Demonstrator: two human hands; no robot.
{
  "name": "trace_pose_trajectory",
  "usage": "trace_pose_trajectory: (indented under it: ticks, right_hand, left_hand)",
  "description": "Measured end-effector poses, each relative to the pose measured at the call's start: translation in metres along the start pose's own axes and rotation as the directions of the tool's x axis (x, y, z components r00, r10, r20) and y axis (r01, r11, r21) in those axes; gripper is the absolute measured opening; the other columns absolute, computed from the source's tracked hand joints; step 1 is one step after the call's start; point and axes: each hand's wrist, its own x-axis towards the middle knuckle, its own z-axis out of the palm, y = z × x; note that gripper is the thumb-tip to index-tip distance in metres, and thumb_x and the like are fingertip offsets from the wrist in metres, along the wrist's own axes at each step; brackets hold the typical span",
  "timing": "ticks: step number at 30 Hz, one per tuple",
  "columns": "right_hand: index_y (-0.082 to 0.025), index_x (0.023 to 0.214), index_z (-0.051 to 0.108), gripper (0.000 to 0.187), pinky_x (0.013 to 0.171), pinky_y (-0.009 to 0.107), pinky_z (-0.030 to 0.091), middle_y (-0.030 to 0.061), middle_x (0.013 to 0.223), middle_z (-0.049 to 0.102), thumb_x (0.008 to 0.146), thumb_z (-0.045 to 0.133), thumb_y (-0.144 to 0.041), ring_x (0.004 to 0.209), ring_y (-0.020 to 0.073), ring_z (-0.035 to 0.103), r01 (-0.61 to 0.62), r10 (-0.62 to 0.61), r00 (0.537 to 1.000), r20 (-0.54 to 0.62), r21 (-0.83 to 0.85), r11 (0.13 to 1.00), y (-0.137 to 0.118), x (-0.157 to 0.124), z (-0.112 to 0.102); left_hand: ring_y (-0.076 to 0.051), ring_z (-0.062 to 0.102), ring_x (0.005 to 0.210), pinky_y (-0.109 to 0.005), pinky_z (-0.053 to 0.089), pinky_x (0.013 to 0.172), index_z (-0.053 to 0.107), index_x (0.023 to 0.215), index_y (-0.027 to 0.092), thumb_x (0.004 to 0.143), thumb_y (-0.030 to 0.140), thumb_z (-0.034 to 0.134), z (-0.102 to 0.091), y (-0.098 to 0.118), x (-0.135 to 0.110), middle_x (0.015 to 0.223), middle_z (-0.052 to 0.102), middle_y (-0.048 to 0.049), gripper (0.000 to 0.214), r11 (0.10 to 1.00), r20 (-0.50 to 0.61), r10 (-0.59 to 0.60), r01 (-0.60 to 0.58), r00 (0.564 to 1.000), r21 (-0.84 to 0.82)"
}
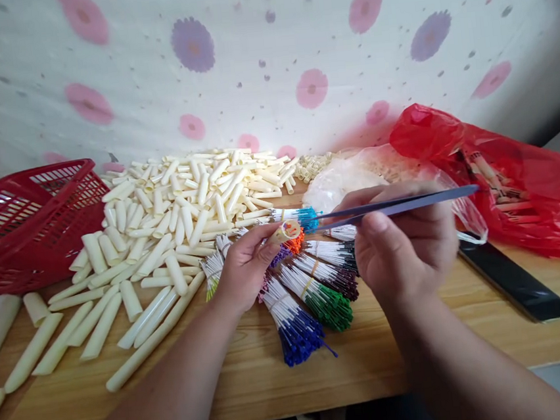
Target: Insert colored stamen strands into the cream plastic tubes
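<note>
My left hand (pixel 246 266) grips a short cream tube (pixel 290 231), its open end showing orange-red marks or bits that I cannot make out. In my right hand (pixel 402 244) is a pair of long metal tweezers (pixel 398 204), held between thumb and fingers. Their tips point left, close to the tube's mouth; whether they touch it or pinch anything is unclear. Below and between my hands lie banded bundles of thin white sticks with coloured ends, among them a blue bundle (pixel 296 334), a green bundle (pixel 333 307) and a light-blue bundle (pixel 305 217).
Many cream tubes (pixel 180 206) are heaped at the back left, beside a red plastic basket (pixel 34 227). A clear plastic bag (pixel 346 177) stands behind my right hand. Further right are a red plastic bag (pixel 530 192) and a flat black object (pixel 519 279) on the wooden table (pixel 356 381).
</note>
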Motion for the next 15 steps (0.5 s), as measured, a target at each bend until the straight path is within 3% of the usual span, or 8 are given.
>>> trace_pose_trajectory:
  ticks: [3, 9, 15]
  right_hand:
    - [-0.025, 0.094, 0.053, 0.013, 0.061, 0.031, 0.055, -0.0006, 0.083, 0.061, 0.085, 0.059, -0.018, 0.071, 0.0145, 0.064, 0.08, -0.082, 0.997, -0.014, -0.075, 0.994, 0.001, 0.0012, -0.0082]
    - [-0.023, 0.096, 0.053, 0.02, 0.064, 0.035, 0.056, 0.001, 0.083, 0.062, 0.081, 0.061, -0.015, 0.077, 0.0181, 0.067, 0.171, -0.13, 0.973, 0.19, -0.217, 0.961, -0.0058, -0.0021, -0.0088]
    - [-0.025, 0.096, 0.05, 0.017, 0.064, 0.035, 0.057, 0.0007, 0.082, 0.061, 0.083, 0.059, -0.018, 0.077, 0.0185, 0.067, 0.212, -0.157, 0.967, 0.201, -0.288, 0.934, -0.0038, -0.0053, -0.007]
  left_hand:
    - [-0.022, 0.063, 0.104, -0.038, 0.046, 0.096, 0.07, 0.106, 0.024, 0.079, 0.027, 0.069, 0.0005, -0.0008, 0.0004, 0.109, 0.07, -0.0051, 0.027, 0.999, -0.012, 0.026, -0.026, 1.0, 0.028]
    - [-0.023, 0.063, 0.103, -0.039, 0.046, 0.095, 0.07, 0.103, 0.024, 0.077, 0.027, 0.071, 0.0027, 0.0023, 0.0019, 0.107, 0.071, -0.0046, 0.026, 0.998, -0.012, 0.049, -0.048, 0.999, 0.05]
    - [-0.023, 0.063, 0.104, -0.04, 0.045, 0.097, 0.071, 0.101, 0.024, 0.075, 0.029, 0.072, 0.003, 0.0051, 0.0024, 0.108, 0.071, -0.0048, 0.026, 0.997, -0.035, 0.067, -0.066, 0.997, 0.037]
